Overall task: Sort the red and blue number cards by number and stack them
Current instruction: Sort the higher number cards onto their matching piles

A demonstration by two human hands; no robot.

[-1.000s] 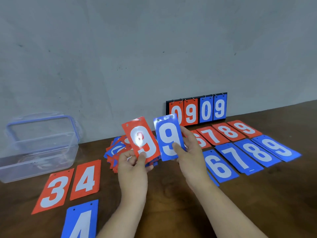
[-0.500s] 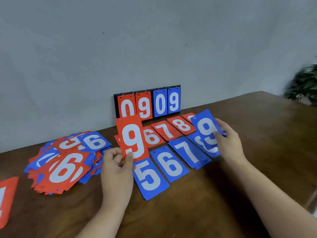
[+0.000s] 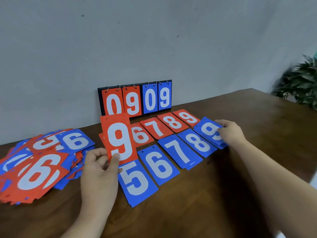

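Over the table (image 3: pixel 223 194) we hold two nines.
Left hand (image 3: pixel 99 167) at eight o'clock pinches the red 9 card (image 3: pixel 119 140); right hand (image 3: pixel 231 133) at three o'clock grips the blue 9 card (image 3: pixel 208 130) on its pile (image 3: pixel 220 145).

At upper centre, on the black flip scoreboard (image 3: pixel 134 98): white 0 and 9 on red leaves, then 0 and 9 on blue leaves. Just in front, a large white 9 on the held red card (image 3: pixel 119 140), pinched by the left hand (image 3: pixel 99 170). To its right, a far row of red cards (image 3: pixel 156 128) reading 6, 7, 8, 9. Nearer row of blue cards (image 3: pixel 158 164) reading 5, 6, 7, 8. At the row's right end, 9 on the rightmost blue card (image 3: pixel 208 130), partly covered by the gripping right hand (image 3: pixel 231 133). At left, on the loose pile (image 3: pixel 10 186): blue 6, large red 6, part of a red 5.
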